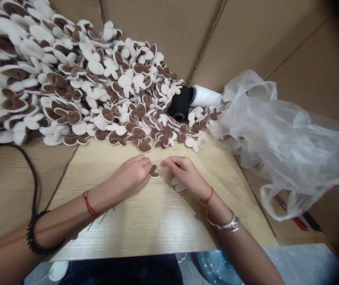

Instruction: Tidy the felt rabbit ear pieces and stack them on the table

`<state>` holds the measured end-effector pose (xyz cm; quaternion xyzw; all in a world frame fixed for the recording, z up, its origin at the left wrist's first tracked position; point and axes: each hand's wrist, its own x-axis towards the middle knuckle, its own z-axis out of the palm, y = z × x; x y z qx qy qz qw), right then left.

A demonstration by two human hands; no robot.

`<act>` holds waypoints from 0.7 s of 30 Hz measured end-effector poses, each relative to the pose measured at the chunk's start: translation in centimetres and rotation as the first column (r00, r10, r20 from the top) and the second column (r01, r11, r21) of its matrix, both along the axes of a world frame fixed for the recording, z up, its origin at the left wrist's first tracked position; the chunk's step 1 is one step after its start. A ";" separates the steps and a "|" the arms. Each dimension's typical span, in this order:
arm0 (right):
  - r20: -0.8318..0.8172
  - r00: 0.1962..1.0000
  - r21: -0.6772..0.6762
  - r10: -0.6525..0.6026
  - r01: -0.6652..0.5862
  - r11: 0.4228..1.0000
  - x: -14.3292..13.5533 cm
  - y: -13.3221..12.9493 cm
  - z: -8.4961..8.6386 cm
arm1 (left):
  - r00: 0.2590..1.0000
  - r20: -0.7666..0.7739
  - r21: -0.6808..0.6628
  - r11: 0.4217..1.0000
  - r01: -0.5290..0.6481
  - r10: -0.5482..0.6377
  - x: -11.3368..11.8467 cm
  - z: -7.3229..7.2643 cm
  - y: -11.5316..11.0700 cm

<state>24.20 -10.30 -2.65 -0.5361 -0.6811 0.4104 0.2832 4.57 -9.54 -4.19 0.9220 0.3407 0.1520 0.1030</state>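
My left hand (132,175) is closed around a small brown-and-white bunny-shaped fabric piece (154,172); its ears stick out past the fingertips toward the right. Just across a small gap, my right hand (187,176) is closed in a pinch, thumb against forefinger. What lies in that pinch is too small to make out. Beneath the right palm shows part of a white piece (178,185), mostly covered by the hand. Beyond both hands spreads a large heap of similar bunny-shaped pieces (124,81), some brown side up, others white side up.
A black thread cone (180,103) and a white thread cone (206,96) lie against the heap. A crumpled clear plastic bag (291,134) covers the right side, near red-handled and black tools (301,223). A black cable (34,174) runs at left. The board (145,229) ends near me.
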 end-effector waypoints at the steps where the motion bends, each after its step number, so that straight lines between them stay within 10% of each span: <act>1: 0.014 1.000 0.022 -0.016 0.016 1.000 0.1 0.1 0.0 | 1.000 -0.006 0.008 1.000 -0.001 0.001 0.0 -0.1 0.0; 14: 0.017 0.999 -0.095 -0.045 0.046 0.994 0.6 0.3 0.5 | 0.991 0.080 -0.018 0.994 -0.105 0.106 -1.5 -0.5 1.3; 21: 0.105 0.994 -0.062 -0.002 0.008 0.998 0.5 0.3 -0.5 | 0.912 0.307 -0.260 0.946 -0.194 0.272 -1.0 0.0 0.8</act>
